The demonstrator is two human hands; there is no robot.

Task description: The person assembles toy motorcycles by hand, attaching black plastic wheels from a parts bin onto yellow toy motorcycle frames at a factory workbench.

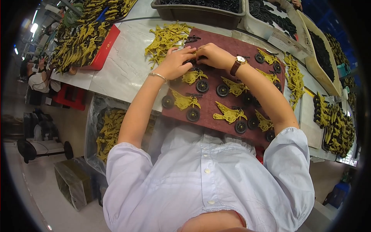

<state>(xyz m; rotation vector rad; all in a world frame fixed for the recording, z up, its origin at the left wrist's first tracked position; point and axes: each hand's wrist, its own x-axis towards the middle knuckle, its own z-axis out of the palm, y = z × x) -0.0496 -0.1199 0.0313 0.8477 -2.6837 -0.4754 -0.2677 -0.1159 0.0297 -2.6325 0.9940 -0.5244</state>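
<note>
My left hand [178, 63] and my right hand [215, 56] meet over the far left part of a dark red mat [176, 113]. Their fingertips are drawn together around a small piece that the fingers mostly hide. Just nearer to me lies a yellow toy motorcycle body [190, 77] with a black wheel [202, 86] at its end. Several more sit in rows on the mat, among them a yellow body [228, 113] near the front edge. Small black parts [192, 39] lie beyond my left fingers.
Loose yellow bodies [167, 36] are heaped beside the mat, others [294, 79] to its right. Along the back stand a dark bin [201, 11], a white bin [288, 42] and a cream bin [328, 77] of black parts. A red tray [106, 48] holds yellow-and-black pieces at left.
</note>
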